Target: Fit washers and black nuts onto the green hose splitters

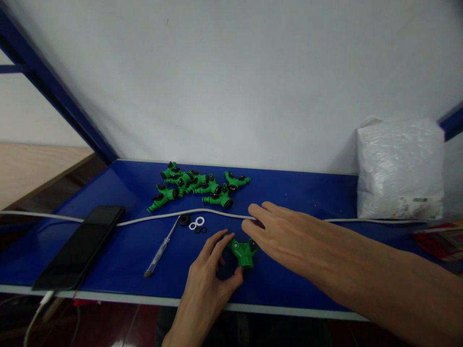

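Observation:
A green Y-shaped hose splitter [245, 259] with a black lever on its right arm rests on the blue table. My left hand [211, 274] grips it, fingertips at its left arm and thumb at its base. Over its right side, my right hand [275, 226] is bent with curled fingers close to the black lever; what they hold, if anything, is hidden. Left of the splitter lie two white rings [199, 221], small black rings [201, 230] and a thicker black ring [184, 220]. A screwdriver [159, 255] with a clear handle lies beside them.
Several more green splitters [202, 184] are heaped at the back. A white cable [152, 218] crosses the table, passing under my right hand. A black phone [81, 248] lies at left. A white plastic-wrapped package [400, 168] and a red packet [439, 241] are at right.

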`<state>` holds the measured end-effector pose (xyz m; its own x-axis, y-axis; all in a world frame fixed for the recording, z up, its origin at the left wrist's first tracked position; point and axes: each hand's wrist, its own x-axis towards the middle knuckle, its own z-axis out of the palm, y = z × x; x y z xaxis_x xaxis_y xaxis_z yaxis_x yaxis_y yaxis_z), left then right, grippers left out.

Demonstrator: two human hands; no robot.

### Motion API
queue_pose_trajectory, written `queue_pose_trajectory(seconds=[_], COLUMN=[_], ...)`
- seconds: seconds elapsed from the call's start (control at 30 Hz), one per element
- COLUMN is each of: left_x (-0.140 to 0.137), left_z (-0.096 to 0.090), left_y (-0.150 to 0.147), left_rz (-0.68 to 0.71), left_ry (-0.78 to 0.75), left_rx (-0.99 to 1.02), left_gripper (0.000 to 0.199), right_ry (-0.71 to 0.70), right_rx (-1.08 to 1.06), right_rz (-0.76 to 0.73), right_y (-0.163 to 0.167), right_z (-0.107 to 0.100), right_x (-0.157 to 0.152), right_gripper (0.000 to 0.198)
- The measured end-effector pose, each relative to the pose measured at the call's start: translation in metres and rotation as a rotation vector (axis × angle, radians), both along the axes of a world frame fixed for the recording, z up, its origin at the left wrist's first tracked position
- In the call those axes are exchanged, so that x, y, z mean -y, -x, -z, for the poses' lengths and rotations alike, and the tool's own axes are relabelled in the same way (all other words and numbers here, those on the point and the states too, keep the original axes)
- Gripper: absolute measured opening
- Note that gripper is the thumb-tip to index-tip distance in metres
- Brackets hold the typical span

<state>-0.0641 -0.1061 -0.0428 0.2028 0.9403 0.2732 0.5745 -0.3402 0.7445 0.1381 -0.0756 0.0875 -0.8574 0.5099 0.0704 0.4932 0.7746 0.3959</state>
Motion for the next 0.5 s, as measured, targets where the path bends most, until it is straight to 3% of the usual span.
queue_pose_trajectory(seconds=[0.13,0.37,0.5], left_x=[-0.001,-0.001,0.0], left_z=[-0.001,-0.005,-0.004], left_y=[0.0,0.0,0.001], left_rz=[0.001,0.002,0.014], left_ry=[0.016,0.001,0.005], left_rx=[-0.017,-0.02,-0.016], left_gripper=[0.06,0.058,0.058], right_ry=[0.004,0.02,0.046], right_rx=[-0.002,-0.002,0.012], right_rz=[0.014,0.08,0.068], right_y=[-0.006,0.004,-0.001], right_z=[0.007,-0.016,-0.017], right_x=[-0.001,-0.002,-0.001], right_gripper=[0.024,0.011,0.01])
